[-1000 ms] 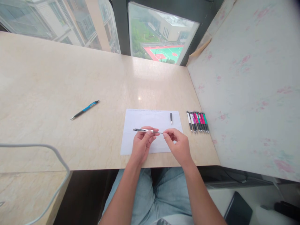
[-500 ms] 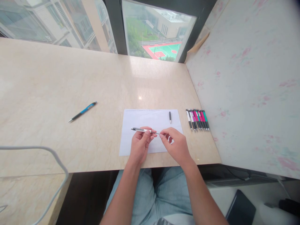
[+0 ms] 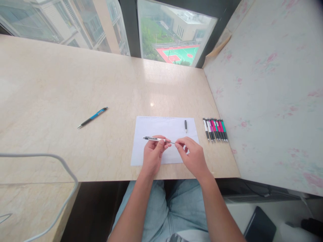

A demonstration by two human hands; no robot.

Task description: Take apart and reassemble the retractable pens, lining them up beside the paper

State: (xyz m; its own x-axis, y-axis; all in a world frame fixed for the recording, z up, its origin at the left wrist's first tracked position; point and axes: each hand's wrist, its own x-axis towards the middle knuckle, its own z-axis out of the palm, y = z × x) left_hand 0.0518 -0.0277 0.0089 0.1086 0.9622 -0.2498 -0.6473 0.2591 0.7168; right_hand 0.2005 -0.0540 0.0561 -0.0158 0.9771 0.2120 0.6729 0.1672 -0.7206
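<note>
My left hand (image 3: 153,153) is closed around a white pen barrel (image 3: 153,138) with a black clip end, which points left above the paper. From the barrel's right end sticks a thin dark refill (image 3: 170,142). The thumb and fingers of my right hand (image 3: 191,155) pinch the refill's free end; its very tip is hidden by them. Beyond my right hand a black pen grip section (image 3: 186,126) with a silver tip lies on a white sheet of paper (image 3: 161,124), apart from both hands.
Several pens (image 3: 215,129) with white, pink, purple and green barrels lie in a row right of the paper, by the wallpapered wall (image 3: 272,101). A blue and black pen (image 3: 93,117) lies at left. A grey cable (image 3: 58,159) loops across the lower left.
The whole view has shifted slightly, so everything on the table sits a little further right. Both hands keep their hold on the pen barrel and refill, with hardly any movement between them.
</note>
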